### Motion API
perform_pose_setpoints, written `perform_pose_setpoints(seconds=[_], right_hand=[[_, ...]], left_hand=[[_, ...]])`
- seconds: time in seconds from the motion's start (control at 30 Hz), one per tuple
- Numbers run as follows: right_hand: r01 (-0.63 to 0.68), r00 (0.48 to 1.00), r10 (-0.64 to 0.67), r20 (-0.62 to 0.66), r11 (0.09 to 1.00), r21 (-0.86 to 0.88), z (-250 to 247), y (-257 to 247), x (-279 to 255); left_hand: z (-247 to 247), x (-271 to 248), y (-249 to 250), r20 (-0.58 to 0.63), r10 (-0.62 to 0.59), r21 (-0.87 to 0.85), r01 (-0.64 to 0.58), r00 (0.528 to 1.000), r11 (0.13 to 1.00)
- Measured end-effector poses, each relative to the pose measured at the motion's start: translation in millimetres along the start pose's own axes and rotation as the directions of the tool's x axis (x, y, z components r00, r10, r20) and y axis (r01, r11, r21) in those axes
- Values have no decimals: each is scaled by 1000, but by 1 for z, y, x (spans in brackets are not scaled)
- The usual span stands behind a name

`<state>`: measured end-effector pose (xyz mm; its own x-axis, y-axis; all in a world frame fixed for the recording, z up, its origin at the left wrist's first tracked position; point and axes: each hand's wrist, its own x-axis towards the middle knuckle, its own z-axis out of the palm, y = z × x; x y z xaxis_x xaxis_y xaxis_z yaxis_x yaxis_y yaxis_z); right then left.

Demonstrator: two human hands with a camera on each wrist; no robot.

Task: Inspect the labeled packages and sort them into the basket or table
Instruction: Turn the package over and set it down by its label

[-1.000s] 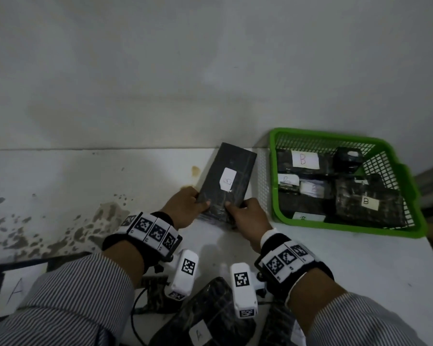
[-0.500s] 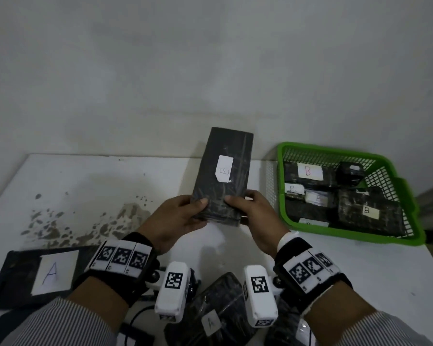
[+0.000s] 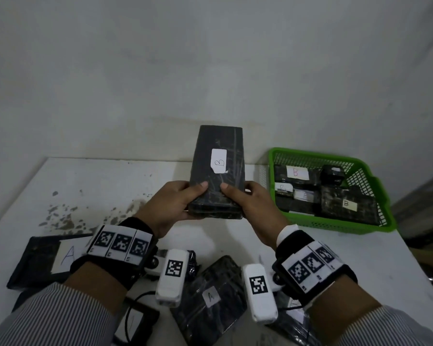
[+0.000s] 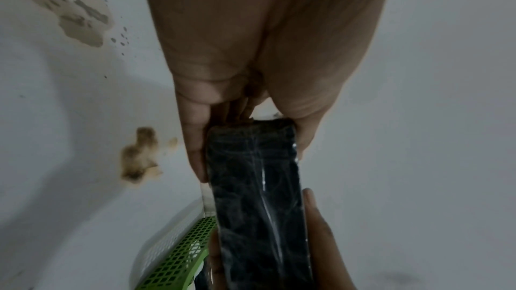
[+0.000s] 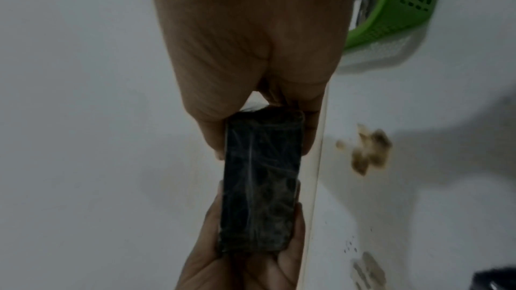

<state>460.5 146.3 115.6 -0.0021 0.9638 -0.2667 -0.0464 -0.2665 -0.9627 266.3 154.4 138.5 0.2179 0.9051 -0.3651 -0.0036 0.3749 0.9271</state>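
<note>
Table [image 3: 110, 186]: one, white, with brown-grey stain patches on its left part and one brown blotch near the back edge; it meets a plain pale wall [image 3: 210, 58].

Basket [image 3: 383, 193]: one, green plastic mesh, on the table's right side, well apart from the hands. Several dark packages lie inside; three labels marked "B" can be read, the other labels are too small to tell.

Flat dark package marked "A" [image 3: 40, 260]: one, on the table at the near left, partly hidden by the left wrist.

Wrapped package marked "A" [image 3: 210, 298]: one, on the table's near edge between the two forearms. Further dark packages lie beside it, cut off by the sleeves; no count is possible.

Held package [image 3: 218, 171]: one, dark, film-wrapped, raised above the table's middle, tilted up with its white "B" label [image 3: 218, 161] facing the head camera.

Left hand [image 3: 170, 208]: grasps the held package's lower left corner, thumb on the front, fingers behind.

Right hand [image 3: 255, 208]: grasps the lower right corner the same way.
</note>
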Motion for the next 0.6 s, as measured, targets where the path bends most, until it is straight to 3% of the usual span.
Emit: perform_pose_setpoints(seconds=[0.17, 0.37, 0.6], right_hand=[[-6, 995, 14, 103, 997, -73, -10, -5, -18], [-44, 993, 43, 108, 999, 9, -19, -9, -33], [-34, 997, 30, 69, 998, 58, -27, -22, -37]], left_hand=[[7, -14, -6, 41, 27, -2, -27, 999, 1000], [7, -25, -3, 211, -18, -27, 25, 977, 999], [15, -34, -4, 224, 6, 34, -14, 975, 999]])
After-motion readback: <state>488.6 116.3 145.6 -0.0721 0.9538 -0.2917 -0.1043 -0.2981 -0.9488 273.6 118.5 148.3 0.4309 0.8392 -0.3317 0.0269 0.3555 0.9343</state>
